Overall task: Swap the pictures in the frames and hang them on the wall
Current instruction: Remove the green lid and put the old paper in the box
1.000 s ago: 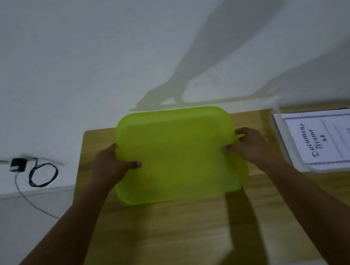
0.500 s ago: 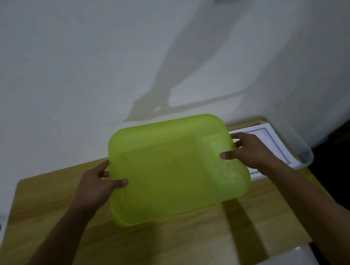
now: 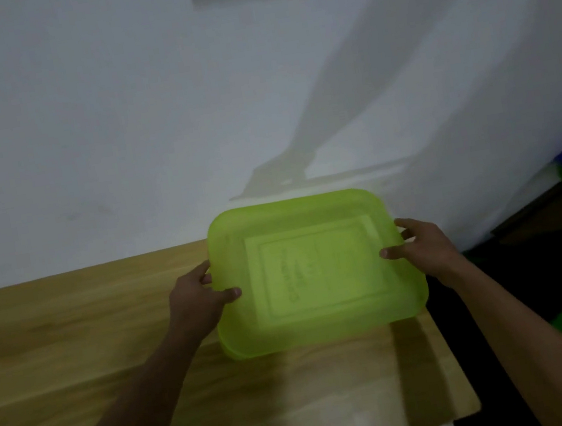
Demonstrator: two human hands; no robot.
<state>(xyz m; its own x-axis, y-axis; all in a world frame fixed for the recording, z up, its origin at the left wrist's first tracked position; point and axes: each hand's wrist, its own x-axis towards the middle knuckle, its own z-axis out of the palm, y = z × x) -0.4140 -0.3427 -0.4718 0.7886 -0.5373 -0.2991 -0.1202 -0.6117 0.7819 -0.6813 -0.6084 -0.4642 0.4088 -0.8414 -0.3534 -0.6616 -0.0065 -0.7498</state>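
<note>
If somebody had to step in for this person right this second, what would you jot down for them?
Left hand grips the left edge of the green tray; right hand grips its right edge.
The tray is see-through and held above the right end of the wooden table; the document frame shows through it, lying underneath.
Done: nothing that can be seen; no frame is on the wall.
Left: put the tray aside, swap the pictures, hang the frames. Only one frame is in view.

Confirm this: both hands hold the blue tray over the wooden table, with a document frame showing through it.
Wrong on colour: in the head view the tray is translucent green. Both the left hand and right hand hold it over the wooden table, with a document frame showing through.
</note>
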